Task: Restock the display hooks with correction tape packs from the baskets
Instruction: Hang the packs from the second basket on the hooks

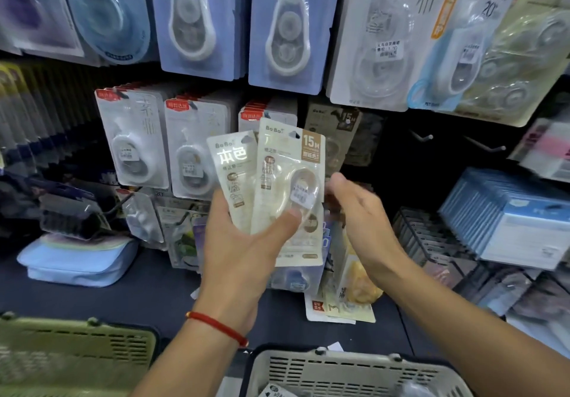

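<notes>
Your left hand [243, 242] grips a fanned stack of beige correction tape packs [287, 174], thumb clamped across the front one, held up before the display hooks [427, 136]. Your right hand [361, 211] is beside the packs, fingers relaxed, holding nothing. White basket [354, 372] sits below your wrists, green basket [77, 350] to its left.

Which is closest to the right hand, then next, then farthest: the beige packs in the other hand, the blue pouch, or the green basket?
From the right hand:
1. Beige packs, just left, in the left hand.
2. Blue pouch, far left on the counter.
3. Green basket, bottom-left corner.
</notes>
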`<state>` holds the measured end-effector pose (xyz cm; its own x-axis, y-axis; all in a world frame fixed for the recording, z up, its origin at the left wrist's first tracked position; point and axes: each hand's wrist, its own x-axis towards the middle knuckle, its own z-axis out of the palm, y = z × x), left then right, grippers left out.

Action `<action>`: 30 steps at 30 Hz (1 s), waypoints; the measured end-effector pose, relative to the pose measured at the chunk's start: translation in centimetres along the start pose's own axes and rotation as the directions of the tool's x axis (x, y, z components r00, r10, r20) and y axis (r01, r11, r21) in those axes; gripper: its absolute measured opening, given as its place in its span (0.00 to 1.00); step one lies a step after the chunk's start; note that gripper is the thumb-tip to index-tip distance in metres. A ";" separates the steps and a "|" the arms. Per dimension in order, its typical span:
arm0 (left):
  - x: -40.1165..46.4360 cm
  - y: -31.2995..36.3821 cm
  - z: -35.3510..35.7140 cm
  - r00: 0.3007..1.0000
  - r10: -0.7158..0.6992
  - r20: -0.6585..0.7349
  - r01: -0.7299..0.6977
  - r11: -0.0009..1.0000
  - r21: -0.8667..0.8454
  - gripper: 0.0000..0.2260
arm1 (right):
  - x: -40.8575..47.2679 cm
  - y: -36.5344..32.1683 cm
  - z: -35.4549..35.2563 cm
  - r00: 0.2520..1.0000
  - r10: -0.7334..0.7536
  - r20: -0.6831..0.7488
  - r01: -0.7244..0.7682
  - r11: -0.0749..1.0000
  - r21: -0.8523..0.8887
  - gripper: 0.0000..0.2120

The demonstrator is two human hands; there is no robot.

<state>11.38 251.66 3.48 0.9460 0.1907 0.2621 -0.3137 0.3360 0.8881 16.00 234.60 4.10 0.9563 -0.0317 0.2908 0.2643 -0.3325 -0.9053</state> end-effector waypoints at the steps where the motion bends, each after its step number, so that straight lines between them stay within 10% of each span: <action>1: -0.1 0.0 0.3 1.000 0.002 0.018 -0.003 1.000 0.006 0.27 | -1.0 -0.4 -0.1 0.998 -0.013 0.060 0.013 1.000 0.007 0.29; 8: -0.2 0.0 0.9 0.997 -0.063 0.047 0.066 0.996 -0.062 0.25 | -2.2 -3.1 -2.3 0.981 -0.064 -0.183 0.077 0.995 0.066 0.17; 21: 1.0 -0.1 -0.8 0.991 0.021 -0.132 -0.014 0.998 0.056 0.18 | 0.9 -0.9 -2.3 0.951 -0.021 -0.307 0.023 1.000 0.005 0.28; 30: 0.9 -0.4 0.1 1.000 0.005 0.019 -0.006 1.000 0.029 0.21 | 5.7 0.5 -2.1 0.895 0.252 -0.368 -0.342 0.918 -0.203 0.30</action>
<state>12.37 251.62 3.41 0.9457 0.1749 0.2739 -0.3168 0.3079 0.8971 21.30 232.28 5.91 0.8765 -0.4587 0.1458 -0.1097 -0.4853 -0.8674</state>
